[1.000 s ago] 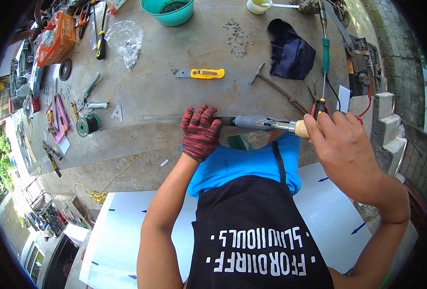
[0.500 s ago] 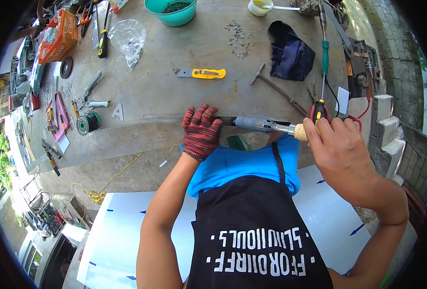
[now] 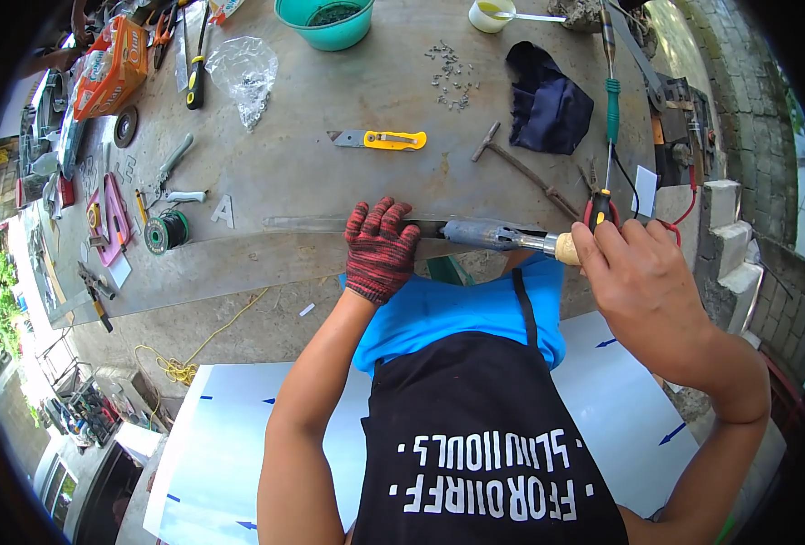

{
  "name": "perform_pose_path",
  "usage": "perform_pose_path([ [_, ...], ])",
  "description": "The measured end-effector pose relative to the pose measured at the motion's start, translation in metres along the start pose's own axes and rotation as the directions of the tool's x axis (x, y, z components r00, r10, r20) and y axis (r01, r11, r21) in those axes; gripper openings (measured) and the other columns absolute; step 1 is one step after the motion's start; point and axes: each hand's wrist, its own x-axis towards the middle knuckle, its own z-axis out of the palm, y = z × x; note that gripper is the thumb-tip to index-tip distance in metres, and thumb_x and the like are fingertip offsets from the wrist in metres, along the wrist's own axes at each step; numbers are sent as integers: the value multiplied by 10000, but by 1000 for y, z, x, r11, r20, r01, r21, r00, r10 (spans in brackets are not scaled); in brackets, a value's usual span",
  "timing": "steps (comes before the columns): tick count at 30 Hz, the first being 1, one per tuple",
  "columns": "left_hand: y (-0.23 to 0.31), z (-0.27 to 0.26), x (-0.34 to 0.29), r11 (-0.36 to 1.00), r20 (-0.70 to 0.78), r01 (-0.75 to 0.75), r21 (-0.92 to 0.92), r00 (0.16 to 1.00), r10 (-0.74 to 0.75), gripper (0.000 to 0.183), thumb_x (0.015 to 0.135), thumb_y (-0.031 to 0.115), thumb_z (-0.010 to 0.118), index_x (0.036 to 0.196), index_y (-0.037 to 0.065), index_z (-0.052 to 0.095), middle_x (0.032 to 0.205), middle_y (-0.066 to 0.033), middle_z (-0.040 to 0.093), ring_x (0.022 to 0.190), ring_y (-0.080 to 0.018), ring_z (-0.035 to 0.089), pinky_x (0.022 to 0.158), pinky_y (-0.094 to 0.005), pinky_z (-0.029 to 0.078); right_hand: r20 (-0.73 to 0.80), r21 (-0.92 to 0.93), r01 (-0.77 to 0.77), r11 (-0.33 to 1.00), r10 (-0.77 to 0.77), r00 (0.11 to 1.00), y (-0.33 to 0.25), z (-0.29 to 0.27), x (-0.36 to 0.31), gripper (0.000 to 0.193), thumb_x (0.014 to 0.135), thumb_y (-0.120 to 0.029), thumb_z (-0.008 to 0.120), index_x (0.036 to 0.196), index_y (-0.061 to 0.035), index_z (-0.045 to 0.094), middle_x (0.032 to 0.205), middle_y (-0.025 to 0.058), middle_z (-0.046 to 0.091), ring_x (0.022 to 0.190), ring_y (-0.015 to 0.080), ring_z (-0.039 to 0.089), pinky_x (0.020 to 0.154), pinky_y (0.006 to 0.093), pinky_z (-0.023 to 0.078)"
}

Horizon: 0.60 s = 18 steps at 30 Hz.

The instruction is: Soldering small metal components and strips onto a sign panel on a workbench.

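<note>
My left hand (image 3: 381, 252), in a red and black knitted glove, rests with bent fingers over a long, thin metal strip (image 3: 307, 222) along the table's near edge, holding it down. Bare, my right hand (image 3: 643, 272) is closed around the pale wooden handle (image 3: 566, 249) of a tool with a metal shaft. The tool's blue-grey cylindrical head (image 3: 480, 233) points left and lies over the strip, close to the gloved thumb. Whether its tip touches the strip I cannot tell. Just beyond my right hand is a screwdriver (image 3: 601, 207) with a black and yellow handle.
On the metal table (image 3: 284, 186) lie a yellow utility knife (image 3: 393, 140), a rusty hammer-shaped tool (image 3: 530, 173), dark cloth (image 3: 548, 100), small metal bits (image 3: 452, 77) and a solder spool (image 3: 166, 232). A green basin (image 3: 334, 32) stands at the back. Several tools crowd the left.
</note>
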Motion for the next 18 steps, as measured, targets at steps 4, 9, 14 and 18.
perform_pose_path([
  [4,-1,0,0,1000,0,-5,-7,1000,5,191,767,198,760,940,201,678,1322,-53,681,1351,-321,580,1197,-593,333,-22,-6,3,1000,-3,1000,0,2,-1,324,899,-53,673,1203,56,639,908,97,570,846,240,593,762,386,466],
  [9,0,0,-1,1000,-1,-1,-1,1000,1,187,773,197,760,940,200,676,1322,-55,680,1350,-322,579,1191,-593,338,-20,-7,13,1000,-13,1000,0,2,-1,337,903,-51,668,1217,67,641,904,97,567,844,240,591,770,380,472],
  [14,0,2,-2,1000,-18,-2,0,1000,2,180,775,195,753,938,199,675,1320,-54,680,1347,-322,580,1188,-591,340,-13,5,24,1000,-24,1000,2,2,-1,362,896,-36,664,1238,81,646,903,96,568,844,237,592,764,378,472],
  [18,-1,2,-1,1000,-17,-5,3,1000,6,180,772,194,749,937,199,676,1320,-53,682,1347,-321,580,1190,-590,337,-9,16,35,999,-35,999,4,2,1,406,890,-27,661,1275,99,649,905,97,572,843,234,595,760,377,473],
])
